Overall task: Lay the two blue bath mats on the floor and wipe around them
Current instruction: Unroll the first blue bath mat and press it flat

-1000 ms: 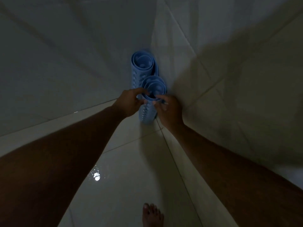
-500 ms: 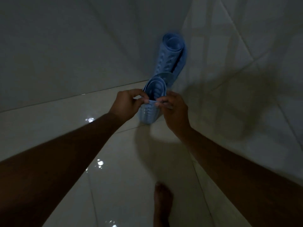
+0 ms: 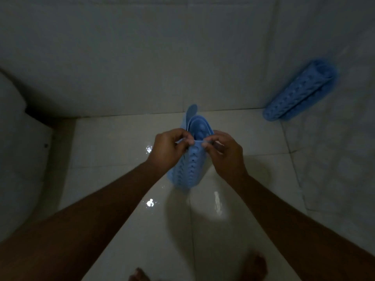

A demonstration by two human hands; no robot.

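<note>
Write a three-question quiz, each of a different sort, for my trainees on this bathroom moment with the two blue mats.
1. True or false: both hands pinch the top edge of the rolled mat.
2. Where is the second mat? A) flat on the floor B) rolled, leaning in the corner at the right C) on the toilet
3. Fill in: bright glints suggest the floor is ____.

Key: 1 true: left hand and right hand both grip it. 2 B. 3 wet or glossy.
</note>
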